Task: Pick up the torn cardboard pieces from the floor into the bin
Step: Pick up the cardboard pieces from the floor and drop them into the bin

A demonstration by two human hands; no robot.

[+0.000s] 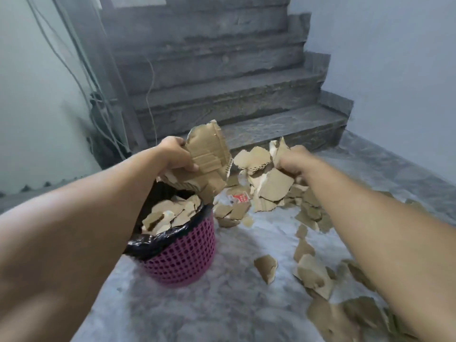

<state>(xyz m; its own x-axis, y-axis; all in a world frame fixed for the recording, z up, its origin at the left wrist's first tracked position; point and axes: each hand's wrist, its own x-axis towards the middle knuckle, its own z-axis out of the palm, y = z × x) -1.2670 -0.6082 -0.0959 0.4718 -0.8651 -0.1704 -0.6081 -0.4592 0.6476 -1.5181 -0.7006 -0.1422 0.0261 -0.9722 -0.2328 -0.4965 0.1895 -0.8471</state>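
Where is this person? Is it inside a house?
Probably indoors, at the foot of a staircase: grey stone steps rise ahead, painted walls close both sides, and loose cables hang down the left wall.

brown torn cardboard pieces [267, 186], one with red-white print [238, 198], pink lattice bin [183, 257], glossy black liner [153, 245], mottled grey floor [222, 304], dark grey stairs [222, 95], pale blue-grey walls [394, 70]

No readable text
A small white scrap [238, 199] on the floor bears a red printed patch, too blurred to read.
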